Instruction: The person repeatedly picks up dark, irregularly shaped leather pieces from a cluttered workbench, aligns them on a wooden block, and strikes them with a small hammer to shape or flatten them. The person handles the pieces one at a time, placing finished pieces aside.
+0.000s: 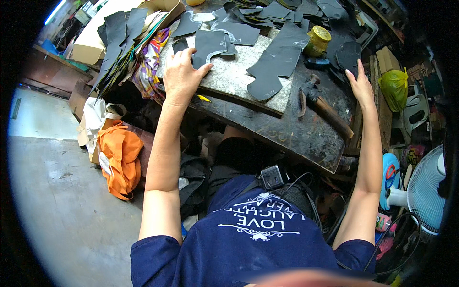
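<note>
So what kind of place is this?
Probably a small leather or shoemaking workshop: black cut-out pieces lie on a stone slab, a hammer rests on the worn workbench, and a yellow-lidded jar stands nearby.

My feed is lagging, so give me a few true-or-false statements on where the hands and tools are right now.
1. The left hand lies flat on a black cut piece on the stone slab. True.
2. The right hand grips the hammer. False: it is open at the table's far edge; the hammer lies untouched on the dark worktable.
3. A yellow jar stands beyond the hammer. True.
4. The slab carries no pieces. False: several black pieces lie on it.
</note>
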Demonstrator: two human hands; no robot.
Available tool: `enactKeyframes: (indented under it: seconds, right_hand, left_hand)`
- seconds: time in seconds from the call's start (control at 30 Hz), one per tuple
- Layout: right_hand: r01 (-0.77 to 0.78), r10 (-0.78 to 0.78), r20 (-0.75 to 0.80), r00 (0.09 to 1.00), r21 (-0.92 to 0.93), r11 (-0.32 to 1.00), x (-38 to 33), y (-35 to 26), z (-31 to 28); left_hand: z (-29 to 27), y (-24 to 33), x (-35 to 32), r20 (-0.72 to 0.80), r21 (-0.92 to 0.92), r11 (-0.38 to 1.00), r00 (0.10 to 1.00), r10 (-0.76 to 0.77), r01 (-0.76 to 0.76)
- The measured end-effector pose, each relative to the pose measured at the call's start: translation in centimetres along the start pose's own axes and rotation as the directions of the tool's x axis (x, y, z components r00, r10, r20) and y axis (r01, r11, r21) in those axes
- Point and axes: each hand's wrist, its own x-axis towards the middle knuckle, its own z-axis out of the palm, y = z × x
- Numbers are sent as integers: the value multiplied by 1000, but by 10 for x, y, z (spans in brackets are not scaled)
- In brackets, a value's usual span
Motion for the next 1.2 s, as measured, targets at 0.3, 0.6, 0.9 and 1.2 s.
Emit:
enactKeyframes:
  seconds: [0.3,0.6,0.9,1.2]
  right_hand:
    - [611,-587,-245,772,32,791,-101,-106,-10]
    - [654,-622,-262,738,48,755,-132,-126,10]
    - [669,-641,-263,721,24,743,-132,-126,12]
    - [669,-643,-257,721,15,743,-131,-126,12]
  left_hand:
    - [-1,-1,-4,60,-82,994,996,-62,67]
    - [3,1,-4,-121,-322,946,992,-16,-24]
    - [-31,-42,14,-148,-936,350,883,-446,20]
    - [-23,-57,-15,-180,101,956,950,-254,275]
